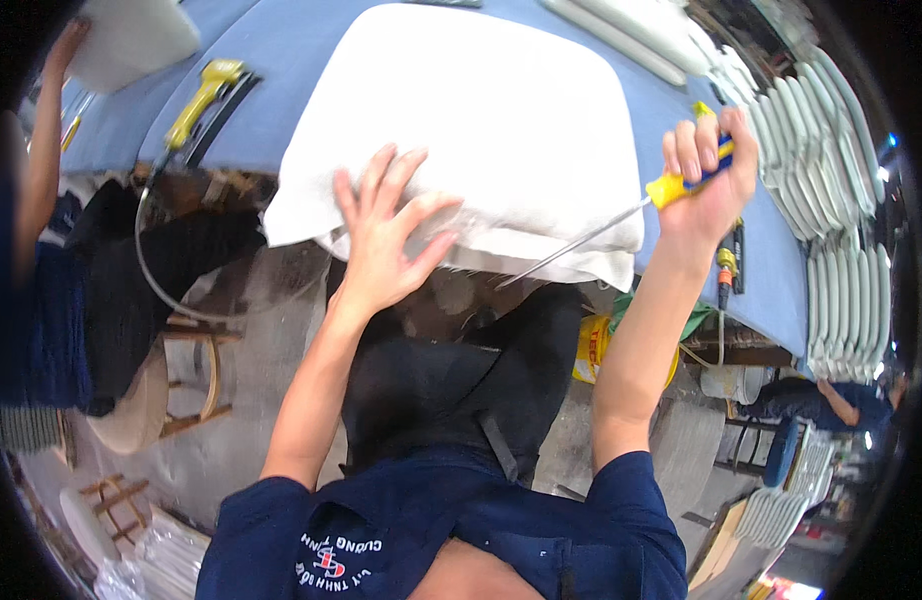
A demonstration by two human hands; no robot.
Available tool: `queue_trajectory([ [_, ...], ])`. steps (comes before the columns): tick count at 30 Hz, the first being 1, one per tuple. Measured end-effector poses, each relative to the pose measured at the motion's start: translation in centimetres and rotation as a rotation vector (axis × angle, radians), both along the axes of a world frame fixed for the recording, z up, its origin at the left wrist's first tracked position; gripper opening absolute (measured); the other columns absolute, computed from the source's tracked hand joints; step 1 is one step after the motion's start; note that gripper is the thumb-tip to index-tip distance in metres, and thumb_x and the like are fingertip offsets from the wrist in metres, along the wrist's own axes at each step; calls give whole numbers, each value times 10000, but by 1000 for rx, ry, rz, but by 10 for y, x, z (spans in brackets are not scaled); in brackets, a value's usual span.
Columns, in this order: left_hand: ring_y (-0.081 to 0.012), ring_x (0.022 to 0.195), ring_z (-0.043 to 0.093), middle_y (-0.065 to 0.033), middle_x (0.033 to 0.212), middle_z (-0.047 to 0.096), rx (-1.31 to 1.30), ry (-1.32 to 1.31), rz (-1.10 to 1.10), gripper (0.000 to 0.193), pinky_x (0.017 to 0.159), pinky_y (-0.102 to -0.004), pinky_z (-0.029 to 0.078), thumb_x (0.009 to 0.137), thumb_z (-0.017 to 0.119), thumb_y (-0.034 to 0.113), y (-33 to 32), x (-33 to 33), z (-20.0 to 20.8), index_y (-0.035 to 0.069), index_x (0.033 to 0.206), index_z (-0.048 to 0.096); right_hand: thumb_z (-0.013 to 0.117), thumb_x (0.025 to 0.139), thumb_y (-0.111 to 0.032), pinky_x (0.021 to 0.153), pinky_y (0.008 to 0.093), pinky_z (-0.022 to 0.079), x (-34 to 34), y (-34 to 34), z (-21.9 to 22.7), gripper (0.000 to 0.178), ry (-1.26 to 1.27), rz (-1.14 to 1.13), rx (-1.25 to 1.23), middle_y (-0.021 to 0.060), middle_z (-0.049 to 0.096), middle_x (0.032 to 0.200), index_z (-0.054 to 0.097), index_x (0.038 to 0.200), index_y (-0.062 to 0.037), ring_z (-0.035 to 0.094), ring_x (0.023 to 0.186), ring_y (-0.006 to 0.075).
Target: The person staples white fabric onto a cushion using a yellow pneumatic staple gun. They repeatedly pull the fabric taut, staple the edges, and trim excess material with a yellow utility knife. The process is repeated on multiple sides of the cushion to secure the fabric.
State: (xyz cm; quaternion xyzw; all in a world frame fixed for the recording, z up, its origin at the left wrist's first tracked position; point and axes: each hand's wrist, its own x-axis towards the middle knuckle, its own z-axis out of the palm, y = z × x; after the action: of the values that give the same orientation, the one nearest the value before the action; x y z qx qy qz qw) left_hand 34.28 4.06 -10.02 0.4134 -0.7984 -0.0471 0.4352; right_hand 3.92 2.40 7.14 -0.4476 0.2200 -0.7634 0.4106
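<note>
A large white padded seat panel (471,110) lies on the blue-covered table in front of me, its loose fabric edge (541,252) hanging toward my lap. My left hand (386,230) rests on the panel near that edge, fingers spread. Raised at the right, my right hand (716,175) is closed round the yellow and blue handle of a screwdriver (591,236). The long metal shaft slants down to the left, and its tip is by the fabric's near edge. Whether the tip touches the fabric, I cannot tell.
A yellow air stapler (203,100) with a hose lies left on the blue table (271,70). Another air tool (727,262) lies at the right edge. Stacked pale panels (831,140) stand far right. A co-worker's arm (43,160) holds a white panel (136,45) at left.
</note>
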Motion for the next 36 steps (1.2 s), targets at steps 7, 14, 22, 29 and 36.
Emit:
queue_trajectory([
  [7,-375,1573,254,-102,1617,437,14,-56,45,361,1257,-639,-67,815,843,315,9,-25,19,319,1174,810,506,1047,-372,504,300,379,-89,111,57,364,-143,-635,-610,-33,426,582,502,747,-167,436,503,117],
  [14,-342,1527,392,-42,1575,537,-283,14,190,97,1250,-661,6,898,781,201,-13,-36,-25,252,980,785,810,845,-297,964,480,488,-175,22,-56,328,1181,-1419,-267,143,669,1065,665,1024,-63,629,1050,369],
  [22,-361,1551,343,-21,1569,523,-346,-118,214,47,1248,-726,-8,936,769,255,-3,-32,-22,274,898,748,797,890,-376,1047,455,444,-193,73,-188,385,1208,-1351,436,99,741,1183,749,1184,-133,619,1246,310],
  [29,-339,1549,355,-35,1561,534,-262,-122,187,129,1272,-689,-1,1042,627,255,1,-26,-21,210,972,725,864,767,-274,935,453,452,-187,71,-173,327,1082,-1433,519,74,641,1018,691,996,-117,599,1057,291],
  [36,-349,1500,421,-79,1515,572,-230,-188,123,108,1280,-596,116,1045,613,216,10,-19,-10,163,1085,699,823,804,-234,978,471,445,-191,70,-178,426,863,-1545,443,106,583,1175,612,1151,-104,544,1156,333],
])
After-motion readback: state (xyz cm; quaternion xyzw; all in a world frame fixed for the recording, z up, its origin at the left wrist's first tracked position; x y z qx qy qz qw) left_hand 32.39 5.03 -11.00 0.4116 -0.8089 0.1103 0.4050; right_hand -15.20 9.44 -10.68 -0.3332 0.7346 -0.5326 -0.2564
